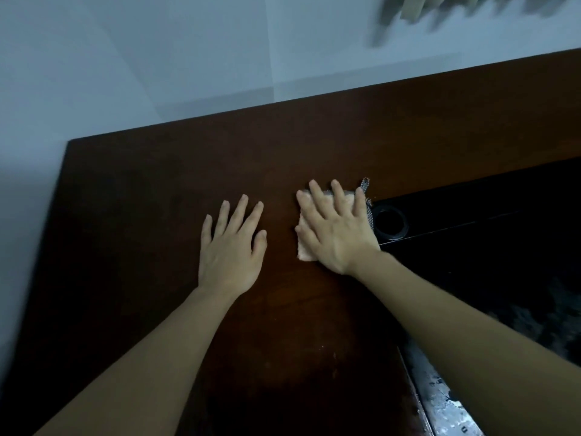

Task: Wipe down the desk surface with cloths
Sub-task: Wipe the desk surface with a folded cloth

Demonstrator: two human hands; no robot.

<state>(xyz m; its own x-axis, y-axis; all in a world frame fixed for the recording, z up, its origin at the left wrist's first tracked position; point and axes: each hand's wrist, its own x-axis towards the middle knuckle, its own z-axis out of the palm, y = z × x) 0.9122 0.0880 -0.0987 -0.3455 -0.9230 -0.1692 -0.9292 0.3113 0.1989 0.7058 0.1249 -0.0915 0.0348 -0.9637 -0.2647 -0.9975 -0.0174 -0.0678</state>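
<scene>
A dark brown wooden desk fills most of the view. My right hand lies flat with spread, straight fingers on a small pale cloth, pressing it onto the desk near a black panel. A grey mesh edge of the cloth sticks out past my fingertips. My left hand rests flat on the bare wood a little to the left of the cloth, fingers straight and spread, holding nothing.
A glossy black inset panel with a round cable hole lies to the right of the cloth. A pale floor runs beyond the desk's far and left edges. Blurred furniture legs show at top right.
</scene>
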